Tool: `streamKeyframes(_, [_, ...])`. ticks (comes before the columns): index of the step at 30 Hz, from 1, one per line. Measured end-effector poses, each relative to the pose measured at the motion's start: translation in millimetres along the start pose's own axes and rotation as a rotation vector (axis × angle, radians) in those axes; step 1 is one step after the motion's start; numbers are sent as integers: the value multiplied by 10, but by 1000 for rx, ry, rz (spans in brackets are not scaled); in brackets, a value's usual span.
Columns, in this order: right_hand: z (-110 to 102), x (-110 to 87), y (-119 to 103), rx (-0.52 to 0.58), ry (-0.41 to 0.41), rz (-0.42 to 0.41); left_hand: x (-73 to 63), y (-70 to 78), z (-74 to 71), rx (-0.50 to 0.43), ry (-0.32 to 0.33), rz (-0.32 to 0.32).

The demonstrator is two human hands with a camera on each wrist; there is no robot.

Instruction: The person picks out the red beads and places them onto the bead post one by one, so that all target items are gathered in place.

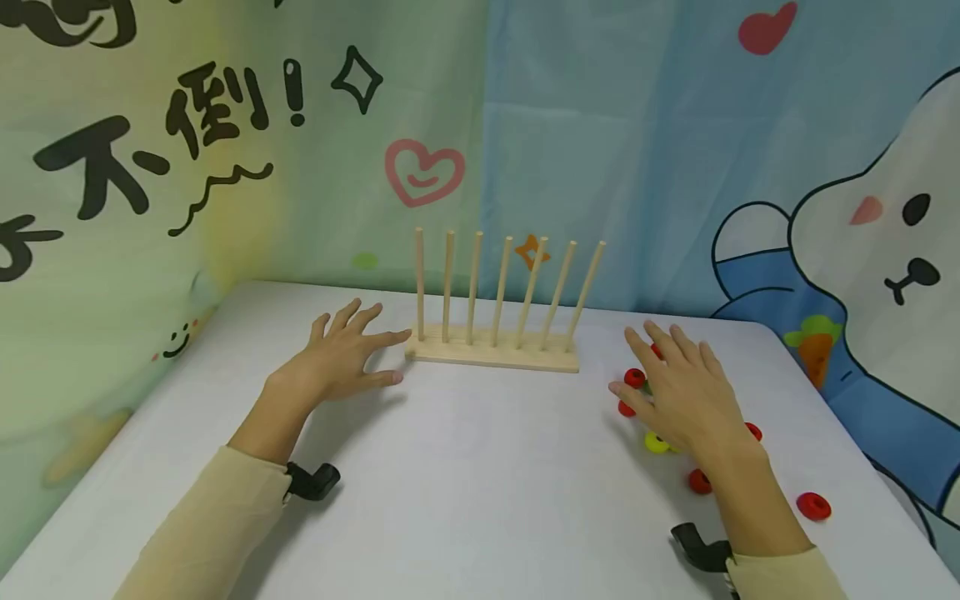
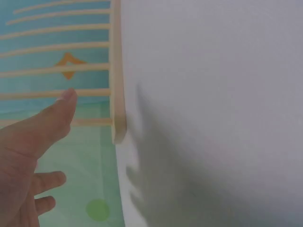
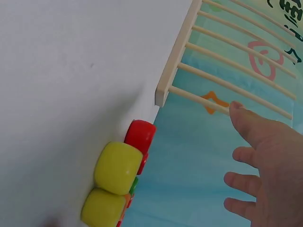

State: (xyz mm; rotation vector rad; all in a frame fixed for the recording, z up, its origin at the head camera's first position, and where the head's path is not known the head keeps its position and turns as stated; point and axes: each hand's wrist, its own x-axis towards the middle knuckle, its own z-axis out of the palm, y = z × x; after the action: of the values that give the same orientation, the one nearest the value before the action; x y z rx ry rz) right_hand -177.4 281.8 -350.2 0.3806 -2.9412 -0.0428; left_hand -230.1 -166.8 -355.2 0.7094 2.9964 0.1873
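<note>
Printed cloth backdrop, white tabletop. Left: left hand, fingers spread wide, nothing held, by rack's left end; contact unclear. Middle, far side: wooden peg rack, upright, seven pegs. Looks light, stiff; thin pegs probably the weak part, so best taken by the base ends. Right: right hand, fingers extended and apart, nothing gripped, partly blocking view of red beads and yellow beads. Beads look hard, light, smooth, likely to roll; pinch across the sides.

Wht tbl; cartoon-print backdrop bhnd, grn L, blue R.
</note>
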Motion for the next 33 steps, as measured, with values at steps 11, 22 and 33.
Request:
streamKeyframes(11, [11, -131, 142, 13, 57, 43, 68, -101, 17, -34, -11, -7])
streamKeyframes(22, [59, -336, 338, -10, -14, 89, 223, -128, 111, -40, -54, -17])
streamKeyframes(33, [89, -514, 534, -36, -34, 163, 351, -113, 180, -121, -62, -28])
